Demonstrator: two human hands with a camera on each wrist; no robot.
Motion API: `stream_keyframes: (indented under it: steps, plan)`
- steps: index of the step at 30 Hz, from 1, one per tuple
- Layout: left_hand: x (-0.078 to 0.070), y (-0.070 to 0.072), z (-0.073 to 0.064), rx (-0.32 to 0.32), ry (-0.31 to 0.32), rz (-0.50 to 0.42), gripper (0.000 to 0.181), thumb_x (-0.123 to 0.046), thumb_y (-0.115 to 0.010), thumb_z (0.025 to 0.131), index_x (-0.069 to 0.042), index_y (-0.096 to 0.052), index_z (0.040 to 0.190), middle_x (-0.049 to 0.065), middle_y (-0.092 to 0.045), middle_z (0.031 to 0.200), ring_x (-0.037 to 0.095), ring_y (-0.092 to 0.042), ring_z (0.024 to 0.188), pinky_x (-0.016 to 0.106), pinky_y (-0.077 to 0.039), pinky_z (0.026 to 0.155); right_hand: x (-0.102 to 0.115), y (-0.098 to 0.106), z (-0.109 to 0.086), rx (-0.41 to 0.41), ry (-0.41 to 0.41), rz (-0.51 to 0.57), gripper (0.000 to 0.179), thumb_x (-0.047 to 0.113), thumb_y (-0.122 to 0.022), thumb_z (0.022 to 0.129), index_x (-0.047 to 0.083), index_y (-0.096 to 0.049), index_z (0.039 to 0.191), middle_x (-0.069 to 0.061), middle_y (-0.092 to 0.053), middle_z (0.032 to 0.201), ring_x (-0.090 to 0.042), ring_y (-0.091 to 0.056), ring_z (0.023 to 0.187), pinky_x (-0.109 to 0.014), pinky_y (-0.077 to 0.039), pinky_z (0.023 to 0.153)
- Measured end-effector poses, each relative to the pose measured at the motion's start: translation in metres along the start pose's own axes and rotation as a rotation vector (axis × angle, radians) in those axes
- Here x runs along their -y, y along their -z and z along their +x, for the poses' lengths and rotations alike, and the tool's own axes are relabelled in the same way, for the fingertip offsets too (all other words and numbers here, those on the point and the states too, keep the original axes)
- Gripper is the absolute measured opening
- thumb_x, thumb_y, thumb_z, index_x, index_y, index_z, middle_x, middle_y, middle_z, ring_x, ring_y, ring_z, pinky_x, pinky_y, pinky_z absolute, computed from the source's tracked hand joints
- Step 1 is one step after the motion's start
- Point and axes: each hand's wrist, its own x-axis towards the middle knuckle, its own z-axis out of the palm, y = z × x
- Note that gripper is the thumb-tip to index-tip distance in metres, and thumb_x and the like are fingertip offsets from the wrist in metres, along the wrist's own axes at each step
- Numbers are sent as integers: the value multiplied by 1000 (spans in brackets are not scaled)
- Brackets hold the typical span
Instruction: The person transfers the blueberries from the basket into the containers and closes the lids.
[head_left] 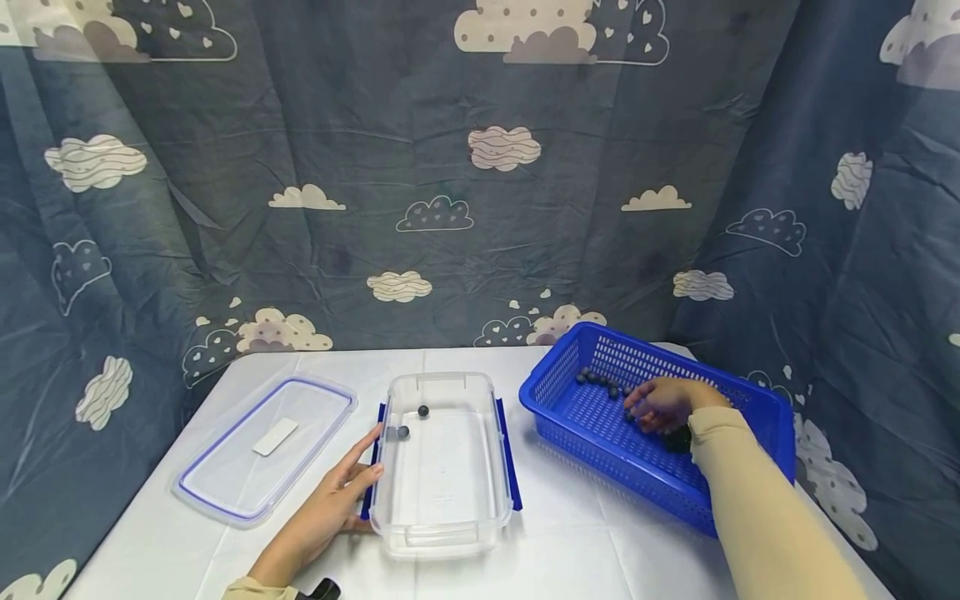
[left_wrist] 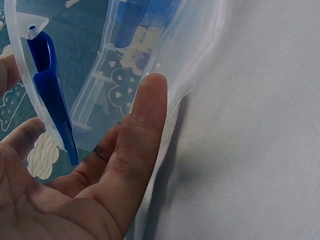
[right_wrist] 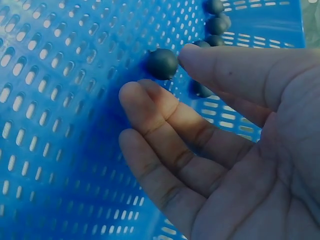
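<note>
A clear plastic container (head_left: 442, 467) with blue side latches (head_left: 508, 454) stands uncovered on the white table. My left hand (head_left: 330, 504) holds its left side, thumb and forefinger at the rim. In the left wrist view, other fingers (left_wrist: 145, 115) reach along the lower wall, past a loose blue latch (left_wrist: 52, 90). Two small dark balls (head_left: 423, 411) lie inside the container. My right hand (head_left: 667, 402) is down in a blue perforated basket (head_left: 600, 450). In the right wrist view, its thumb and fingertips lie parted beside one dark ball (right_wrist: 161, 64), with several more balls (right_wrist: 216, 25) beyond.
A clear lid (head_left: 225, 483) with a blue seal and a white label (head_left: 275, 436) lies left of the container. A dark cloud-print cloth (head_left: 442, 267) hangs behind and at both sides of the table (head_left: 570, 550). The basket sits at the table's right side.
</note>
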Motion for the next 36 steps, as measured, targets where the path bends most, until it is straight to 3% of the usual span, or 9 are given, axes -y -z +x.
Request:
stream_keyframes:
  steps: [9, 18, 29, 36]
  plan:
    - [0, 0, 0, 10, -1, -5, 69, -39, -57, 112, -43, -23, 171, 32, -44, 146, 33, -66, 113, 52, -70, 83, -5, -7, 9, -21, 14, 47, 26, 0, -54, 106, -8, -63, 129, -6, -69, 88, -16, -65, 81, -26, -51, 70]
    - [0, 0, 0, 8, -1, -8, 69, -40, -58, 111, -43, -23, 171, 32, -45, 145, 32, -67, 114, 52, -70, 84, -8, -5, 11, -40, 47, 26, 21, -2, -56, 106, -7, -67, 124, -4, -68, 89, -17, -66, 84, -29, -57, 77]
    - [2, 0, 0, 4, 5, -12, 70, -40, -58, 111, -43, -23, 171, 32, -43, 146, 34, -67, 114, 53, -70, 84, -5, 5, 5, -17, 122, 53, 26, 1, -60, 107, -11, -64, 130, -4, -69, 93, -15, -64, 82, -24, -60, 74]
    - [2, 0, -1, 0, 2, -4, 69, -40, -57, 111, -44, -23, 171, 32, -42, 147, 35, -66, 115, 52, -70, 83, 7, 7, 3, -25, 175, 15, 30, 5, -59, 109, -11, -63, 134, -5, -70, 96, -15, -66, 85, -27, -64, 79]
